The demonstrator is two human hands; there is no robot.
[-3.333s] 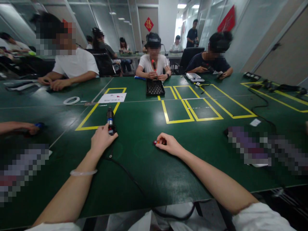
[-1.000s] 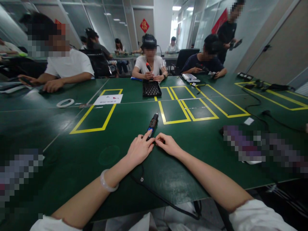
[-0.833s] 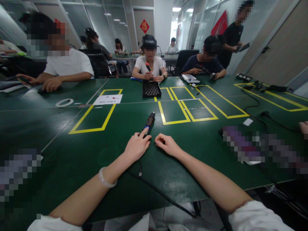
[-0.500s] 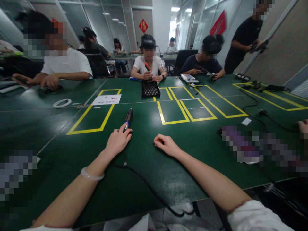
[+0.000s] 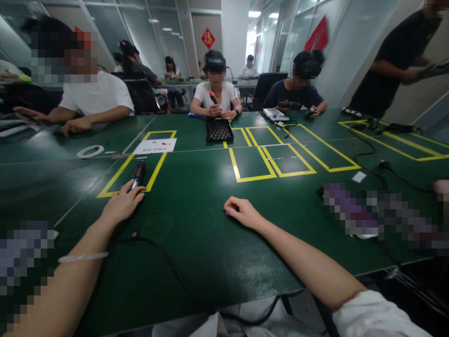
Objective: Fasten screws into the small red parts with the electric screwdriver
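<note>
My left hand (image 5: 122, 204) lies on the green table (image 5: 196, 243) at the left, its fingers closed round the back end of a black electric screwdriver (image 5: 137, 174). The tool lies flat across the front line of a yellow taped rectangle (image 5: 115, 175), tip pointing away from me. Its black cable (image 5: 164, 257) trails back toward me over the table edge. My right hand (image 5: 242, 211) rests near the middle of the table, fingers curled into a loose pinch. What it holds, if anything, is hidden.
A black tray (image 5: 219, 130), a white sheet (image 5: 155, 145) and a white tape ring (image 5: 90, 151) lie farther out. More yellow rectangles (image 5: 277, 159) and cables (image 5: 372, 164) are at the right. Several people sit around the table; one person (image 5: 389, 61) stands at the far right.
My left hand slid the screwdriver from beside my right hand leftward to the yellow rectangle's front line. My right hand stayed put. A standing person walked nearer at the right.
</note>
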